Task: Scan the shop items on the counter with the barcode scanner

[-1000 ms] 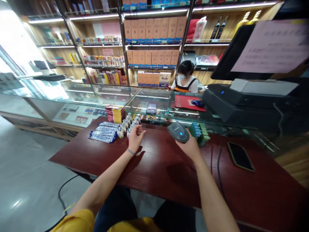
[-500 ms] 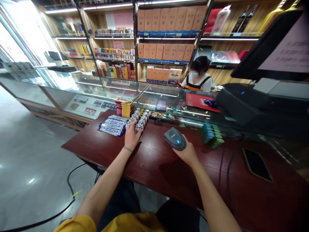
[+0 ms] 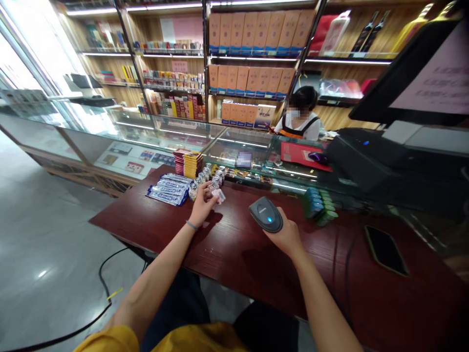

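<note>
Between the fingers of my left hand point(image 3: 202, 205) is a small clear bottle point(image 3: 219, 196) with a pale label, lifted and tilted just above the dark red table point(image 3: 223, 239). Right behind that hand stand several similar small bottles point(image 3: 219, 175) with silvery caps, in rows. My right hand point(image 3: 287, 234) is wrapped round a dark grey barcode scanner point(image 3: 266, 214) with a lit blue light, its head pointing toward the bottles. Left of the bottles lie flat blue-and-silver packets point(image 3: 170, 189). A stack of red and yellow packs point(image 3: 188, 163) stands behind them.
Green and blue cans or rolls point(image 3: 320, 205) stand right of the scanner, and a phone point(image 3: 386, 250) lies farther right. Beyond the table runs a glass counter point(image 3: 164, 131). A black monitor point(image 3: 414, 78) rises at right. A person in an apron point(image 3: 298, 120) sits behind the counter.
My left hand has picked a small bottle from the front of the rows and drawn it slightly toward me, tilting it. The scanner stays in my right hand, nearly still.
</note>
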Motion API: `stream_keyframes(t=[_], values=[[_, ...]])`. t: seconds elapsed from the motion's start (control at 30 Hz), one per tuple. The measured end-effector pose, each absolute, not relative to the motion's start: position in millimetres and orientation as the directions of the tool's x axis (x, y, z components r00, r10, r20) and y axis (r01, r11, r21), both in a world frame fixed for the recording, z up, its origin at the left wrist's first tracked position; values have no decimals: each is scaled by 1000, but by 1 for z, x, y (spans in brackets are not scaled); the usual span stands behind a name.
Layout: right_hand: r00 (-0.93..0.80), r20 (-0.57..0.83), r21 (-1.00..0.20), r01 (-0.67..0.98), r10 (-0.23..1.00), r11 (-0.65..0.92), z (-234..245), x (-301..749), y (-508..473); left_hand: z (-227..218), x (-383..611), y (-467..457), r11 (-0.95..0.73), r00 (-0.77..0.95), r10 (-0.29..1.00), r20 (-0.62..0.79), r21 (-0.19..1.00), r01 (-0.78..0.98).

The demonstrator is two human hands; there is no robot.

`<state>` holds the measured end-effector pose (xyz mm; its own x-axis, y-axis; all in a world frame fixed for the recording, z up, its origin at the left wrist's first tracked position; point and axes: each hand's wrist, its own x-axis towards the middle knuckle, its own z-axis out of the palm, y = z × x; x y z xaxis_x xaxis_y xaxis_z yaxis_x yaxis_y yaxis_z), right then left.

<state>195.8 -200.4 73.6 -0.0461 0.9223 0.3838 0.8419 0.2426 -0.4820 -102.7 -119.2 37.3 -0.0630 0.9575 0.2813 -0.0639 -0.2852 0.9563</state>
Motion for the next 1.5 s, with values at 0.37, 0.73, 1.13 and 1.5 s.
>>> stream_keyframes(t=[0.37,0.73,1.13,1.5], values=[[-371,320,-317,825,872,467,81,183,-212,45,-105,-126,140,315,949,27,858,-495],[-434,319,-301,797,843,524,82,183,-214,43,-99,-123,118,255,967,4,879,-463],[-215,346,-456,812,913,364,85,200,-210,45,-94,-133,312,341,928,-148,810,-496],[97,409,-674,703,908,228,90,253,-203,50,-42,-122,197,373,927,-35,892,-406]])
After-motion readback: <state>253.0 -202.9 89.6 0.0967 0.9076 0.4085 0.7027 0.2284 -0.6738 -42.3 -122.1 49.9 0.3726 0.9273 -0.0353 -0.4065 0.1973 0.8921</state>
